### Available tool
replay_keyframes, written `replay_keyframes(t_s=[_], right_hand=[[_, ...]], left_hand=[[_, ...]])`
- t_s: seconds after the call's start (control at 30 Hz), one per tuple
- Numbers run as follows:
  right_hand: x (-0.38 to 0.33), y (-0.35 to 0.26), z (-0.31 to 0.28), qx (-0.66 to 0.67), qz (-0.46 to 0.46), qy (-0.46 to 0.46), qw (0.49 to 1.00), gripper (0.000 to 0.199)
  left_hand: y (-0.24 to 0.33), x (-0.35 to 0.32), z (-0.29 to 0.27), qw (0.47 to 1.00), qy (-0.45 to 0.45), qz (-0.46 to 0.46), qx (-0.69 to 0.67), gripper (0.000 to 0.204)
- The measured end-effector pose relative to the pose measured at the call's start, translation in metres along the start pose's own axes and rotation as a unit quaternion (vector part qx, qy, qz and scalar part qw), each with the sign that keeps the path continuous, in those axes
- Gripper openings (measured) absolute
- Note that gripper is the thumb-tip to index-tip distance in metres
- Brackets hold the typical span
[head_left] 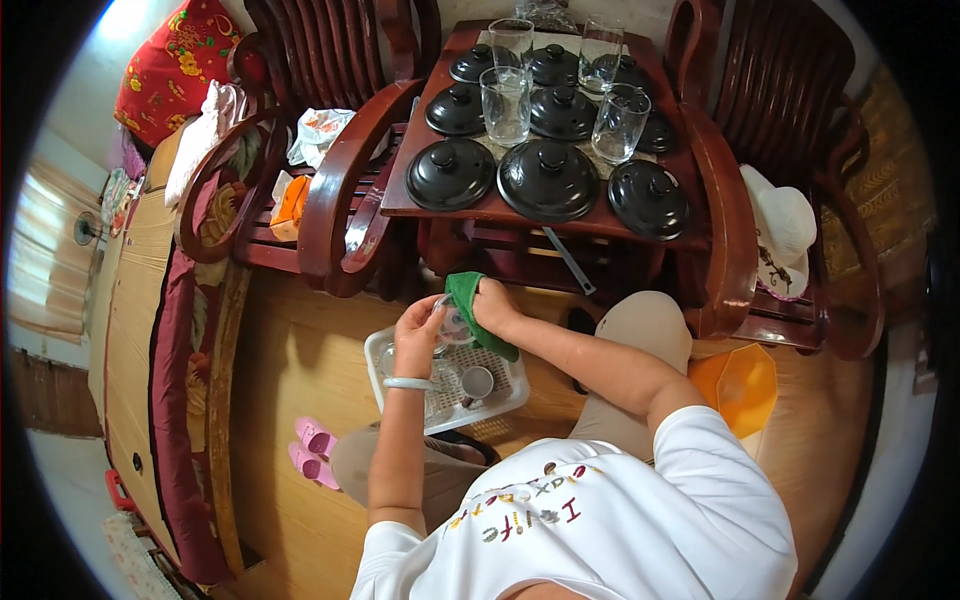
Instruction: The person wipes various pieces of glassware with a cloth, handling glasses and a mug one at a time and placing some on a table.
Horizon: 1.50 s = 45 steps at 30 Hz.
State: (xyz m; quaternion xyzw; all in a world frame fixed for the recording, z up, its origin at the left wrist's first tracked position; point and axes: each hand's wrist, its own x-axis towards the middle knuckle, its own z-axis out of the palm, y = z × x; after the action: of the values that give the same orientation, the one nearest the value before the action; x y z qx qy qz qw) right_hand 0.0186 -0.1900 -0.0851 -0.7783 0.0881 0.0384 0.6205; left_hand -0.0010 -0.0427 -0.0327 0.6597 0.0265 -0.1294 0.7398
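Over the tray [512,385] at frame centre, your left hand [418,335] gripped a glass [453,325]; your right hand's [492,305] fingers pinched the cloth [468,292]. Wiping went best with the glass held steady.

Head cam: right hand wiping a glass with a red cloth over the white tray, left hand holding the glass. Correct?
Not quite: the cloth is green, not red. The head view shows the right hand pressing it to the clear glass, which the left hand holds over the white tray on the person's lap.
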Motion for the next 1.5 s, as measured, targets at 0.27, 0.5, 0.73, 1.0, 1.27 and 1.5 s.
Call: replay_keyframes(t_s=[0.27, 0.5, 0.73, 1.0, 1.27, 1.5], right_hand=[[-0.008, -0.011, 0.001, 0.234, 0.169, -0.084, 0.954, 0.042], [-0.011, -0.019, -0.007, 0.293, 0.1, -0.085, 0.947, 0.024], [-0.01, -0.024, -0.018, 0.288, 0.101, -0.057, 0.951, 0.021], [-0.008, -0.034, -0.015, 0.407, 0.21, -0.079, 0.885, 0.029], [-0.024, -0.04, -0.019, 0.166, -0.155, -0.031, 0.973, 0.027], [-0.047, -0.016, 0.003, -0.235, -0.373, -0.091, 0.893, 0.038]], left_hand=[[-0.012, 0.006, -0.001, 0.977, 0.138, -0.051, -0.155, 0.021], [-0.038, 0.016, -0.009, 0.996, 0.081, 0.022, -0.033, 0.031], [0.008, -0.008, 0.026, 0.895, -0.045, 0.196, 0.398, 0.061], [-0.025, 0.01, 0.007, 0.995, 0.015, -0.078, -0.056, 0.051], [-0.023, 0.02, -0.006, 0.932, 0.056, -0.195, -0.301, 0.07], [-0.019, 0.005, 0.007, 0.924, -0.031, -0.141, -0.354, 0.061]])
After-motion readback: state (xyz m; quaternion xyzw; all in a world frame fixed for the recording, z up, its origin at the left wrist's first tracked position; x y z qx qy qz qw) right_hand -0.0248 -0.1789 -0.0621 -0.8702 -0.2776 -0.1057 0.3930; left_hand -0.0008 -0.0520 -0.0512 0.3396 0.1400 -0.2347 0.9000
